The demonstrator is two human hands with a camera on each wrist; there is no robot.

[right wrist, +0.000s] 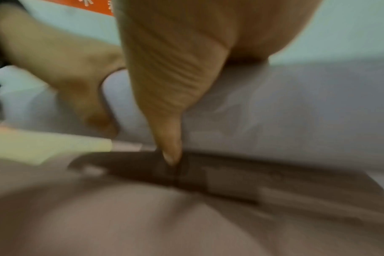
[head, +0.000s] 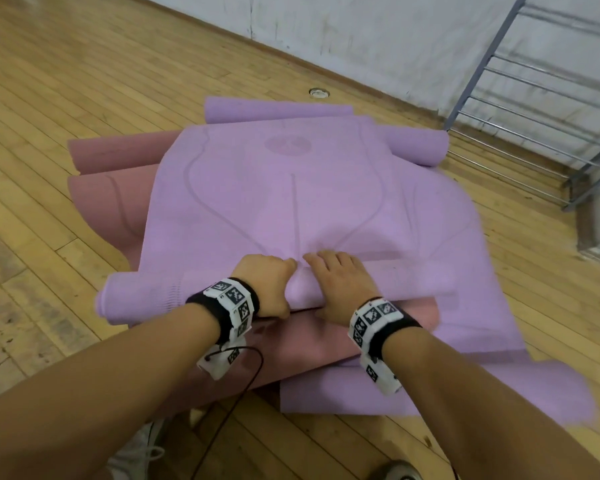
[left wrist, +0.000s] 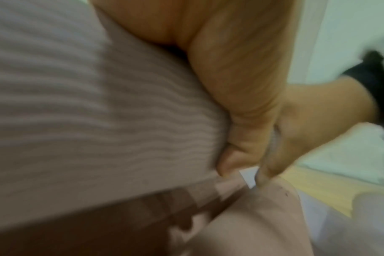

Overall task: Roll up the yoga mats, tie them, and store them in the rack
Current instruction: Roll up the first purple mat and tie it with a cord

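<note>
A lilac yoga mat [head: 291, 202] lies on top of a pile of mats, its near end rolled into a tube [head: 146, 296]. My left hand [head: 267, 282] grips the middle of the tube, fingers curled over the top and thumb [left wrist: 241, 121] underneath against its ribbed underside [left wrist: 77, 104]. Right beside it my right hand [head: 340, 282] holds the same tube [right wrist: 274, 112], fingers laid over the top and thumb [right wrist: 169, 86] pointing down its near side. The mat's far end curls into a small roll [head: 416, 147]. A metal rack [head: 534, 98] stands at the far right by the wall.
Under the lilac mat lie a pink mat [head: 108, 202] sticking out to the left and another lilac mat [head: 465, 386] at the near right. A thin black cord [head: 253, 372] hangs from my left wrist. My shoes [head: 136, 455] are at the bottom edge on the wooden floor [head: 49, 98].
</note>
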